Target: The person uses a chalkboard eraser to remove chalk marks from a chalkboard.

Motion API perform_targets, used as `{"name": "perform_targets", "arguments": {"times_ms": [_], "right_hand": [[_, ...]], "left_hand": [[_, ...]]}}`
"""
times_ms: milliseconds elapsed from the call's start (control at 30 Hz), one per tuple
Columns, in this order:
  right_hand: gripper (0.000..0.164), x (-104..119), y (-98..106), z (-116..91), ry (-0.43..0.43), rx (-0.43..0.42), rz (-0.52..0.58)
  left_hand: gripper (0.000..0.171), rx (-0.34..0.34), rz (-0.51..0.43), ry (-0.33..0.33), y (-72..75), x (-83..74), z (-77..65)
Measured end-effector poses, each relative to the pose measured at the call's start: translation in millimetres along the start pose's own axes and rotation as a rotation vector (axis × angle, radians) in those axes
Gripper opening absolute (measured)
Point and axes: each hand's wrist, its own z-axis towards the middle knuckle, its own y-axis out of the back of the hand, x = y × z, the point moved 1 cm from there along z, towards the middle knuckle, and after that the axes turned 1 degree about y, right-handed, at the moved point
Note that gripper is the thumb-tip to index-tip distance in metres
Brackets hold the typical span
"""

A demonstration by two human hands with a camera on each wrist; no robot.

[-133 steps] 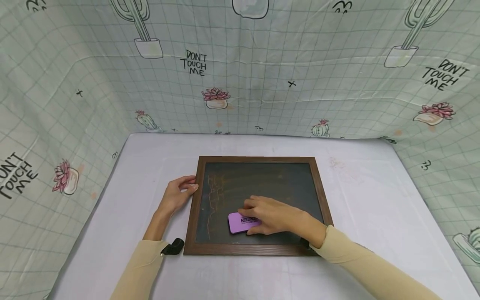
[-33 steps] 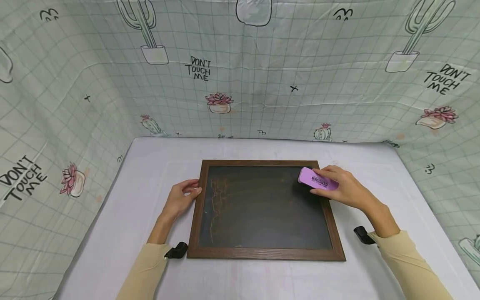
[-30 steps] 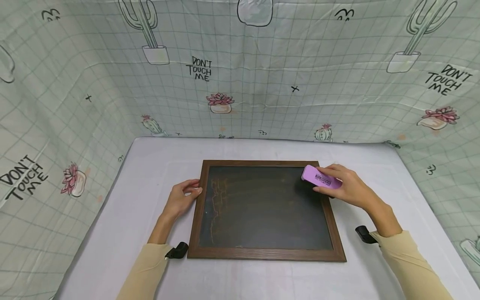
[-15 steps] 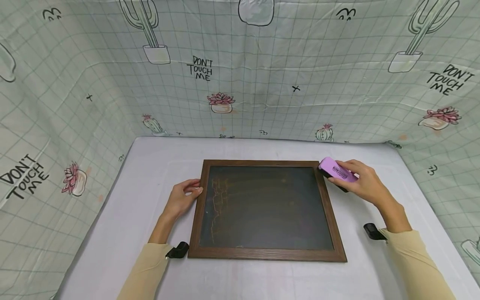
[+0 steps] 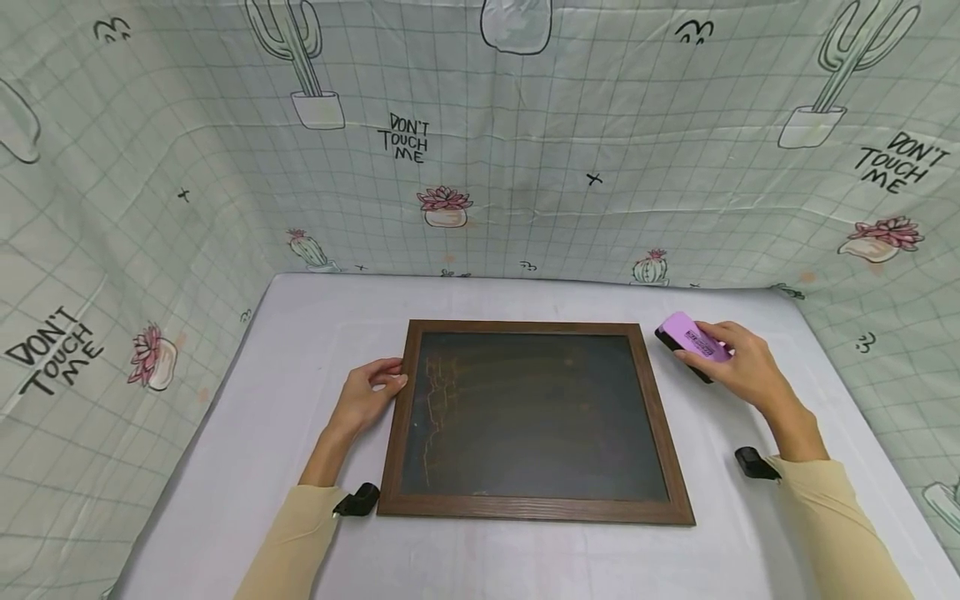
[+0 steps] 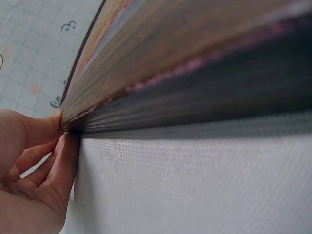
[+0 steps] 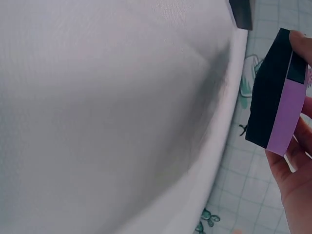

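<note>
A framed chalkboard [image 5: 536,417] lies flat, its dark surface marked with faint orange chalk lines near the left side. My left hand [image 5: 365,393] is at the left edge of its brown wooden frame. Close up in the left wrist view, thumb and fingers of the left hand [image 6: 36,165] pinch the frame's edge [image 6: 146,73]. My right hand [image 5: 742,367] grips a purple chalkboard eraser [image 5: 690,335] to the right of the board's upper right corner. The eraser's black felt [image 7: 269,90] shows in the right wrist view, raised off the table, with the fingers around its purple body.
The board rests on a white-covered table [image 5: 540,558]. Behind and at both sides hangs a pale green gridded cloth [image 5: 510,150] with cactus prints. Black wrist-camera mounts [image 5: 358,500] stick out from both sleeves.
My right hand has carried the eraser from the board's lower middle to its upper right, then off past the frame. The left hand has stayed at the left edge.
</note>
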Motion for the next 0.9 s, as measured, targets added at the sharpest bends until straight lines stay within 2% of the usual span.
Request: {"name": "perform_targets", "arguments": {"times_ms": [233, 500, 667, 900], "right_hand": [[0.063, -18.3, 4.9, -3.4, -0.105, 0.003, -0.021], [0.067, -33.7, 4.4, -8.2, -0.179, 0.036, -0.03], [0.068, -40.2, 2.4, -10.0, -0.197, 0.059, -0.038], [0.069, -42.6, -3.2, -6.1, -0.177, 0.072, -0.047]], "left_hand": [[0.041, -0.003, 0.012, -0.009, -1.7, -0.8, 0.1], [0.042, 0.0, 0.006, -0.003, -0.9, 1.0, 2.9], [0.041, 0.0, 0.012, -0.002, -1.5, 0.7, 2.6], [0.041, -0.004, 0.017, 0.007, -1.3, 2.0, 2.4]]}}
